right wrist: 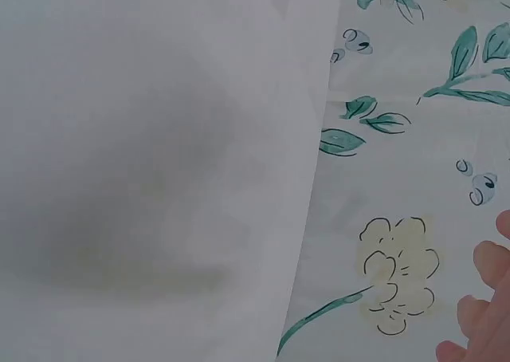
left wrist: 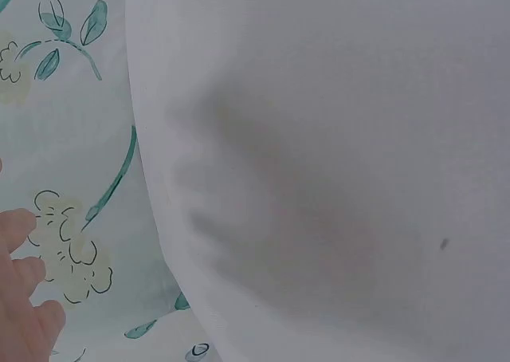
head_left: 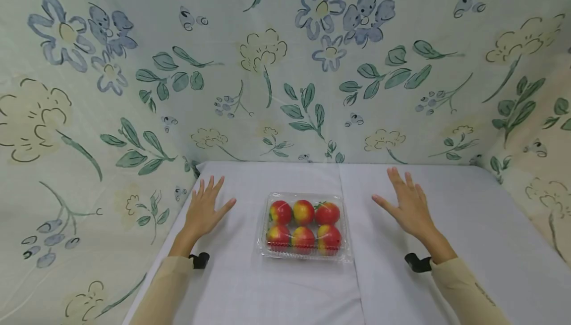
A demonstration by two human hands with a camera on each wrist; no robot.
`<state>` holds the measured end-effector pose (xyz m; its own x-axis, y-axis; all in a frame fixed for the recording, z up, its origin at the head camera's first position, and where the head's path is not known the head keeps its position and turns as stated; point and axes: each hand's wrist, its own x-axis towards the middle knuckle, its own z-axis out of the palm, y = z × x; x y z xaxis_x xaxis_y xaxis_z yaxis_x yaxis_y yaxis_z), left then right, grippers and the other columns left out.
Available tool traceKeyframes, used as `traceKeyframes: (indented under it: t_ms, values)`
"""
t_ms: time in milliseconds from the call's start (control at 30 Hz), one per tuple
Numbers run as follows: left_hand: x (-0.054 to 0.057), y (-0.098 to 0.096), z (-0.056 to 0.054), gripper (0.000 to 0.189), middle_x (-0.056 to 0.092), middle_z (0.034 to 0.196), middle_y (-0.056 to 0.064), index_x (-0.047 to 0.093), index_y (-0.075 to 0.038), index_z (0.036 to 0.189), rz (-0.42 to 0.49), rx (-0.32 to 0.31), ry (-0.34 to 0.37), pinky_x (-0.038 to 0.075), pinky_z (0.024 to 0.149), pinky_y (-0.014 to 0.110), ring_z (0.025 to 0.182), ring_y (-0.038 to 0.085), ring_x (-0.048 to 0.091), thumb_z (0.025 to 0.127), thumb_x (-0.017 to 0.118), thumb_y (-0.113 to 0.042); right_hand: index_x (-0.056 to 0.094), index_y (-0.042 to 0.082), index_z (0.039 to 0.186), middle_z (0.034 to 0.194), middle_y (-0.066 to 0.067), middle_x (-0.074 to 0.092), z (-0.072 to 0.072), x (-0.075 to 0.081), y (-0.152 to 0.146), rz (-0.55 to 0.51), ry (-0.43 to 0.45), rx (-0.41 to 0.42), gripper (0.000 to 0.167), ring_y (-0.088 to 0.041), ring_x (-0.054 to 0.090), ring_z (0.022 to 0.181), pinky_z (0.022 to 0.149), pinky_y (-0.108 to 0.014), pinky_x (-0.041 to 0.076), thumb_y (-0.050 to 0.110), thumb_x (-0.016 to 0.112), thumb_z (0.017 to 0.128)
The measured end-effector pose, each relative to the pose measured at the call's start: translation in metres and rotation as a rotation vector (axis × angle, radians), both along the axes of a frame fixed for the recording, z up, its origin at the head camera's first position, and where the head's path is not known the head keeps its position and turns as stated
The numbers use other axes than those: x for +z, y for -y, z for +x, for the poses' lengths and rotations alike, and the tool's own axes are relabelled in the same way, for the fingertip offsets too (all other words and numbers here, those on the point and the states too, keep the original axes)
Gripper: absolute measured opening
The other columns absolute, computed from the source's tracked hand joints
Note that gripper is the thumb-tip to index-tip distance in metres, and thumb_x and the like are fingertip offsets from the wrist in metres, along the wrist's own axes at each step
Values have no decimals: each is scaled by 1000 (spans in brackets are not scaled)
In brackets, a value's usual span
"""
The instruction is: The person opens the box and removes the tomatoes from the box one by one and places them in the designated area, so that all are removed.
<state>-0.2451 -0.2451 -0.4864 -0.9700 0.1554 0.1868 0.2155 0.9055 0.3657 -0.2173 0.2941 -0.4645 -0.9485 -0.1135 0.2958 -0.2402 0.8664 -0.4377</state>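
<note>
Container: see-through, glossy plastic box [head_left: 262,236], closed, rectangular with rounded corners and a flanged rim, near the centre of the frame, slightly below the middle.
Fruits: six smooth, round, red-and-yellow fruits [head_left: 303,212] inside, in two rows of three; green leafy bits show at the upper right one.
Left hand: at centre left [head_left: 205,211], fingers straight and spread wide, thumb pointing toward the box, apart from it.
Right hand: at centre right [head_left: 408,208], fingers straight, thumb held wide toward the box, also apart from it.
Sleeves: beige cloth, left sleeve [head_left: 162,290] at lower left, right sleeve [head_left: 468,293] at lower right; black pieces [head_left: 200,260] sit at both wrists.
Tabletop: matte white cloth [head_left: 241,285], creased below and right of the box; its far edge crosses mid-frame, and bare cloth stretches between box and each hand.
Backdrop: pale fabric [head_left: 250,112] printed with blue flowers, yellow blooms and green leaves, rising behind and along both sides.
Writing: small dark marks on the right sleeve, too small to read.
</note>
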Motion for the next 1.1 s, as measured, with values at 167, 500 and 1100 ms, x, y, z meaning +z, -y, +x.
traceKeyframes:
  t_ms: [167, 500, 1100]
  values:
    - [0, -1, 5, 85, 12, 163, 20, 20, -18, 161, 29, -5, 1, -1, 115, 65, 149, 41, -4, 96, 48, -65, 8, 9, 161, 164, -17, 6, 5, 4, 9, -9, -3, 20, 93, -35, -10, 150, 116, -59, -12, 54, 58, 96]
    - [-4, -3, 17, 82, 15, 163, 17, 20, -19, 161, 78, -33, 19, 7, 114, 67, 149, 43, 3, 97, 51, -60, 14, 6, 160, 163, -19, 16, 18, 14, 23, -24, -4, 78, 91, -36, 1, 151, 118, -58, -2, 51, 61, 95]
    - [-17, -9, 31, 83, 16, 163, 17, 22, -16, 160, 119, -32, 33, 12, 114, 66, 149, 42, 5, 96, 52, -61, 19, 11, 160, 161, -18, 23, 40, 19, 47, -17, 5, 145, 90, -37, 7, 151, 115, -67, 7, 49, 65, 93]
